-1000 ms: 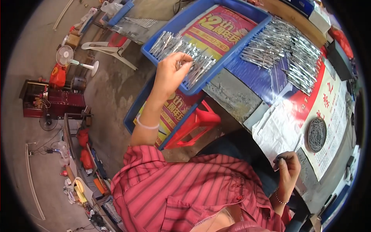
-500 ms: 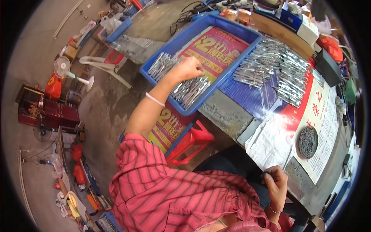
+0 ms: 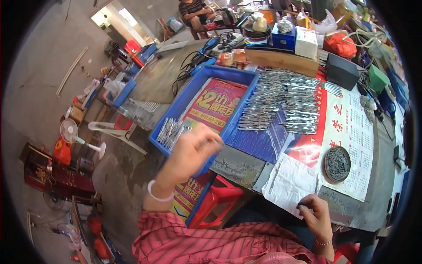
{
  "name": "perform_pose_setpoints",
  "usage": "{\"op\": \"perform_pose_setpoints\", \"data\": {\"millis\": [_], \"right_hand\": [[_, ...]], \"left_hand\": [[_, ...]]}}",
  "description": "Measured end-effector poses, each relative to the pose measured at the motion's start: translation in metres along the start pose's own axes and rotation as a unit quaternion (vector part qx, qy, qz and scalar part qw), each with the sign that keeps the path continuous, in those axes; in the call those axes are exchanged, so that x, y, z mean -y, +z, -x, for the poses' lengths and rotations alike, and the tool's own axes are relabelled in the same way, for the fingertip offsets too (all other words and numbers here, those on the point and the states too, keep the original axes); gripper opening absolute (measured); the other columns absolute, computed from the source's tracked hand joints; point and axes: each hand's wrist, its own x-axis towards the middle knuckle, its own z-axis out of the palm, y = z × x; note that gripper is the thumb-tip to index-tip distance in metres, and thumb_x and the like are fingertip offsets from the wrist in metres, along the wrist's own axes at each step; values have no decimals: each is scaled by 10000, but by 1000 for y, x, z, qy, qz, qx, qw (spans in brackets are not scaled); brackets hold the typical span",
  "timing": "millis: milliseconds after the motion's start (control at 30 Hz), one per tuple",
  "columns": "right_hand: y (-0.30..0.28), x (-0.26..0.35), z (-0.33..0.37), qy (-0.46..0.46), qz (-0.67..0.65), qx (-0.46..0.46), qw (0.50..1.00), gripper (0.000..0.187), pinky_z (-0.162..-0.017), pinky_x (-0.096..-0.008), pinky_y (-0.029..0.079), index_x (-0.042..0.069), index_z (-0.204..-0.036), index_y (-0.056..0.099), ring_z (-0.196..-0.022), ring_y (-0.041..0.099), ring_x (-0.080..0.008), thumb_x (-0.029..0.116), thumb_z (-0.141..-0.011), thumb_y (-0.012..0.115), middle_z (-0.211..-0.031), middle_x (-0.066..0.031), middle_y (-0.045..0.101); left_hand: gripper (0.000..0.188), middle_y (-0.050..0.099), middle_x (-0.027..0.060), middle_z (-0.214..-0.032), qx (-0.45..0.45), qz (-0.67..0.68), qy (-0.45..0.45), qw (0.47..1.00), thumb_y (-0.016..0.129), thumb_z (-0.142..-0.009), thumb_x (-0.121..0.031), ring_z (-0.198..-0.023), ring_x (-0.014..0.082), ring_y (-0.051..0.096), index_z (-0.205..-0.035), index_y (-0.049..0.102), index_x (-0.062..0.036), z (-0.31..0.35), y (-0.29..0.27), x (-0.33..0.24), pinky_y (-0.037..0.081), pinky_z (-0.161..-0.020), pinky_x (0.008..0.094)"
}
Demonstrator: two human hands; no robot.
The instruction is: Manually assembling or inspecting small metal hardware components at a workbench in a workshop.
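My left hand [image 3: 193, 147], blurred by motion, is over the near end of the blue tray [image 3: 251, 83]. Its fingers look curled, but the smear hides whether anything is in them. Slim silver metal pieces [image 3: 170, 133] lie at that end of the tray, partly behind the hand; printed sheeting lines the tray. My right hand [image 3: 316, 215] is closed, its fingertips together beside the crumpled white paper [image 3: 290, 182] at the table edge. A dark spot shows at the fingertips; what they hold, if anything, I cannot make out. Beyond lies a round dish of small dark pins [image 3: 337, 164].
Two rows of silver metal pieces [image 3: 302, 105] lie on the table right of the tray. A wooden block [image 3: 281, 61], a dark box [image 3: 342, 71] and cables [image 3: 193, 66] are behind. A red stool [image 3: 220, 202] stands below the edge. A person [image 3: 193, 13] sits far off.
My left hand has drawn back from above the metal pieces in the tray toward me. My right hand has stayed by the table edge, fingers still closed. The view has tilted up, showing more background.
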Motion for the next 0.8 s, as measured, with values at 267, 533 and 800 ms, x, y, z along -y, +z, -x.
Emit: {"op": "perform_pose_setpoints", "data": {"millis": [267,533,800], "right_hand": [[20,30,-8,-238,182,158,941,327,-729,-382,498,57,-1087,611,-877,581,-331,93,-769,681,-1045,-179,552],[14,8,7,-241,123,63,961,213,-632,-420,488,26,-986,606,-724,589,-356,82,-786,648,-827,-166,581],[-64,1,-4,-145,168,-60,973,179,-743,-364,477,3,-951,580,-827,591,-349,2,-772,594,-903,-151,603]], "left_hand": [[122,574,123,-918,215,308,103,921,599,-841,2,-856,237,579,-962,601,13,11,123,-62,452,-745,310],[110,606,120,-887,246,333,82,906,576,-859,-19,-822,213,607,-957,596,26,17,175,-70,468,-726,298],[179,634,99,-840,138,455,-179,861,511,-922,-47,-750,107,584,-1048,566,68,43,160,-50,468,-683,227]]}}
